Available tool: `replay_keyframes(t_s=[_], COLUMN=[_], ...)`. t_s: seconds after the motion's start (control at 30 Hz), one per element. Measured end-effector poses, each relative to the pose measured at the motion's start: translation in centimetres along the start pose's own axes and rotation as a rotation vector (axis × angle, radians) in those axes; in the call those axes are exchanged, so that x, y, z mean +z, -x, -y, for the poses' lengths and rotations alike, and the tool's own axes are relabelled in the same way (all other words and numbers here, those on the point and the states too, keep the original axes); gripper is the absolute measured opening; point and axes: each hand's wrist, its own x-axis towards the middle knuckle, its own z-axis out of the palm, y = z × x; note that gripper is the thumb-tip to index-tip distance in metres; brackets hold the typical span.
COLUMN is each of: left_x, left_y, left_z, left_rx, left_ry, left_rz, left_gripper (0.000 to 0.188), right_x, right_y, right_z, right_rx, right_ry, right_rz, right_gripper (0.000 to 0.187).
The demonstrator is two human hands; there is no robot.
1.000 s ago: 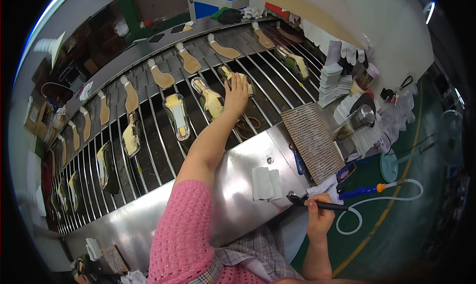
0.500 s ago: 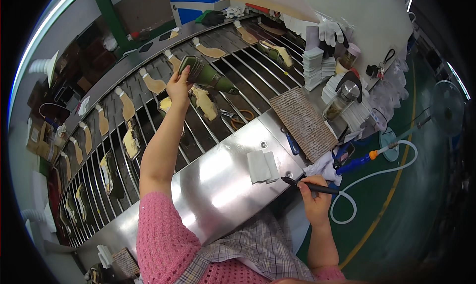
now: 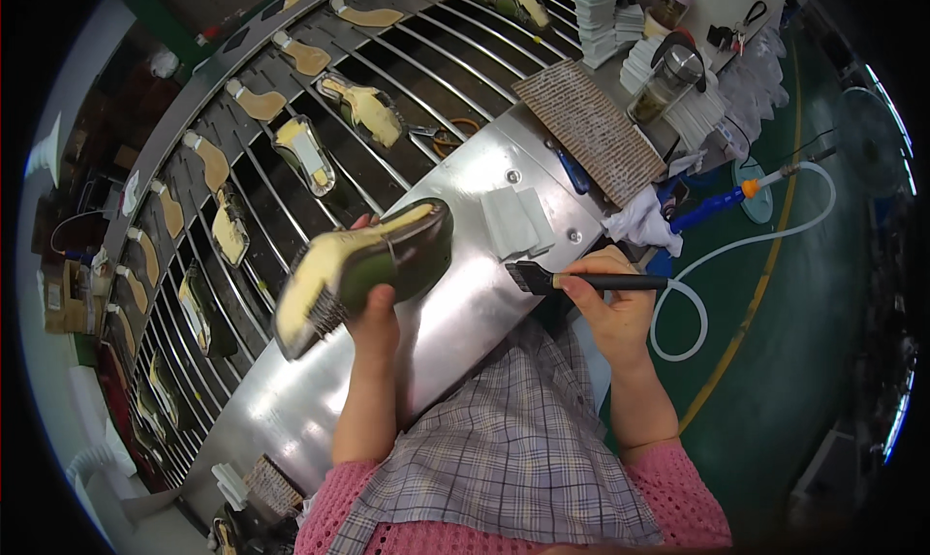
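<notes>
Above the metal ledge [image 3: 387,381], my left hand [image 3: 376,324] is closed around a dark green shoe upper on its last [image 3: 397,260]. The shoe's cream-yellow underside faces up, its pointed toe toward the upper right. To the right, my right hand [image 3: 618,313] grips a flat brush [image 3: 620,282] by its black handle. The brush's dark bristles [image 3: 526,276] point left, apart from the shoe. Folded white cloths [image 3: 516,219] lie on the ledge just beyond the bristles.
Beyond the ledge runs a rack of metal bars [image 3: 441,85] carrying several lasted shoes [image 3: 363,112]. Tan insoles [image 3: 257,100] line its far side. A ribbed brown board [image 3: 591,134], a glass jar [image 3: 664,85] and stacked white pads stand right. A blue-and-white hose [image 3: 717,206] hangs over the green floor.
My left hand has brought the shoe from above the rack back over the ledge and turned its underside up. The brush in my right hand has moved up and left; its bristles now show broadside.
</notes>
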Motion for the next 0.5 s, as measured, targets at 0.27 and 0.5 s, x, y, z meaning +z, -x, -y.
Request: replay_keyframes(t_s=[0.27,0.5], left_x=[0.5,0.4], left_y=[5.9,7.9], left_z=[-1.2,1.6], left_rx=[-0.399,0.128], left_ry=[-0.313,-0.821], left_rz=[0.294,0.33], left_gripper=[0.064,0.071], right_x=[2.3,5.4], right_y=[1.2,0.7], right_z=[1.3,0.2], right_rx=[-0.12,-0.461], right_ry=[0.016,0.347], right_rz=[0.162,0.075], right_gripper=[0.017,0.028])
